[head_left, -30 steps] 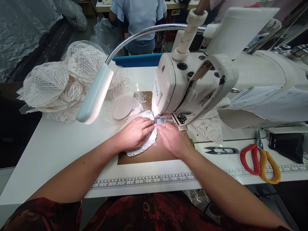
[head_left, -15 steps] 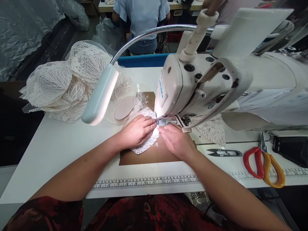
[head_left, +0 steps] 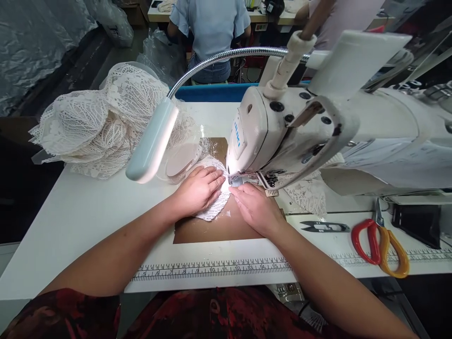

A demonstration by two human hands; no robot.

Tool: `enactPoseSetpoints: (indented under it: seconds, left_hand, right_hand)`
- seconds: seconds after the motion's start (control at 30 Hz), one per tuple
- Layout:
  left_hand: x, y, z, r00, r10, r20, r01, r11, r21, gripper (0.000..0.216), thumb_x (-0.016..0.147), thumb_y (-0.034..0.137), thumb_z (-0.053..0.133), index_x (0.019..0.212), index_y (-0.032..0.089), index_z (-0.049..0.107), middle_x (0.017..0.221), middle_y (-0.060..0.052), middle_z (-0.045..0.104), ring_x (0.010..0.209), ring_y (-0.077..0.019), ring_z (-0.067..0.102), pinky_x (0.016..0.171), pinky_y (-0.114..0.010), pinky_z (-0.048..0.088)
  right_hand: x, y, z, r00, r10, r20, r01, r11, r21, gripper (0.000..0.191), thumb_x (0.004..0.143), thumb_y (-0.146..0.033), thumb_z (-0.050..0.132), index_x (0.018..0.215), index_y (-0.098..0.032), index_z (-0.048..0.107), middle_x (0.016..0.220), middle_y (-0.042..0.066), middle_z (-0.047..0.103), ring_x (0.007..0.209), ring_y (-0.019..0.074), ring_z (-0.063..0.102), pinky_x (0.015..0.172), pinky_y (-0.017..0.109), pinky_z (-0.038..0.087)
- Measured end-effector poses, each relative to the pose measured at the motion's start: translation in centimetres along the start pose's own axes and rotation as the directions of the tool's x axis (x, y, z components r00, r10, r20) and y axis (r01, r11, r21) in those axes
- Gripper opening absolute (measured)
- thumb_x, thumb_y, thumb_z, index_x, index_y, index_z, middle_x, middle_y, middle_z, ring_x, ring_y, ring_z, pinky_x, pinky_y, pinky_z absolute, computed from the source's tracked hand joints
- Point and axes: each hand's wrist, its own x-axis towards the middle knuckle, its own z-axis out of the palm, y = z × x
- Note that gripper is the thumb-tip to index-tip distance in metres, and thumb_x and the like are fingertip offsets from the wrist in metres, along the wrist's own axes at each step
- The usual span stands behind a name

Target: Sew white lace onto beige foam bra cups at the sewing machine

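Observation:
A white lace piece (head_left: 211, 213) with a curved edge lies under the needle area of a white sewing machine (head_left: 252, 127). My left hand (head_left: 199, 190) rests flat on it, fingers stretched toward the presser foot, pressing it down. My right hand (head_left: 256, 207) is on the other side, its fingers drawn together at the lace's edge close to the foot. The thumb of that hand is mostly hidden. Beneath both hands is a brown plate (head_left: 201, 231). Smooth oval pads (head_left: 181, 160) lie just left of the lace.
A lamp (head_left: 151, 141) on a bendable neck hangs over the left side. Lace pieces (head_left: 84, 117) are heaped at the back left. Thread snips (head_left: 325, 227), scissors (head_left: 379, 240) and a black phone-like object (head_left: 416, 223) lie right. A ruler strip (head_left: 212, 270) runs along the front. A person (head_left: 212, 33) sits beyond.
The lace piece has turned slightly and shifted at the needle, with my left hand moving a little left along with it. My right hand stays near the foot. The view has shifted slightly.

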Motion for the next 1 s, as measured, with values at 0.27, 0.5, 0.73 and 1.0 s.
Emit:
enactPoseSetpoints:
  seconds: [0.27,0.5,0.73,1.0]
  left_hand:
    - [0.1,0.3,-0.1,0.997,-0.071,-0.02,0.072,0.996,0.052,0.036,0.093,0.026,0.043,0.12,0.008,0.059,0.12,-0.017,0.062,0.112,-0.0331,0.052,0.092,-0.05,0.042]
    - [-0.5,0.3,-0.8,0.999,0.016,-0.043,-0.016,1.0,-0.001,0.036,0.091,0.024,0.046,0.124,0.016,0.057,0.124,-0.016,0.059,0.114,-0.0309,0.051,0.09,-0.048,0.045]
    - [-0.9,0.7,-1.4,0.994,0.088,-0.06,-0.093,0.992,-0.091,0.041,0.087,0.034,0.052,0.124,0.017,0.057,0.128,-0.017,0.056,0.114,-0.0319,0.052,0.092,-0.05,0.047]
    - [-1.2,0.8,-1.4,0.993,0.097,-0.066,-0.107,0.977,-0.185,0.036,0.084,0.036,0.056,0.116,0.017,0.061,0.122,-0.015,0.059,0.111,-0.0293,0.053,0.094,-0.047,0.045]
  right_hand:
    - [-0.2,-0.2,0.0,0.998,0.051,0.02,-0.051,0.999,0.002,0.039,0.09,-0.018,0.042,0.124,-0.022,0.061,0.101,0.006,0.067,0.09,0.0194,0.058,0.073,0.028,0.044]
    - [-0.3,-0.6,-1.0,0.997,0.008,-0.074,-0.006,1.0,0.028,0.031,0.09,-0.018,0.042,0.108,-0.025,0.066,0.088,0.004,0.067,0.073,0.0159,0.058,0.065,0.026,0.042]
    - [-0.1,-0.8,-1.5,0.997,-0.007,-0.072,0.01,0.999,0.033,0.026,0.088,-0.017,0.045,0.101,-0.024,0.067,0.081,0.003,0.065,0.071,0.0158,0.057,0.064,0.026,0.04]
    - [-0.1,-0.6,-1.5,0.995,-0.036,-0.091,0.038,0.999,0.013,0.029,0.087,-0.016,0.045,0.104,-0.025,0.066,0.084,0.003,0.066,0.072,0.017,0.058,0.065,0.026,0.043]
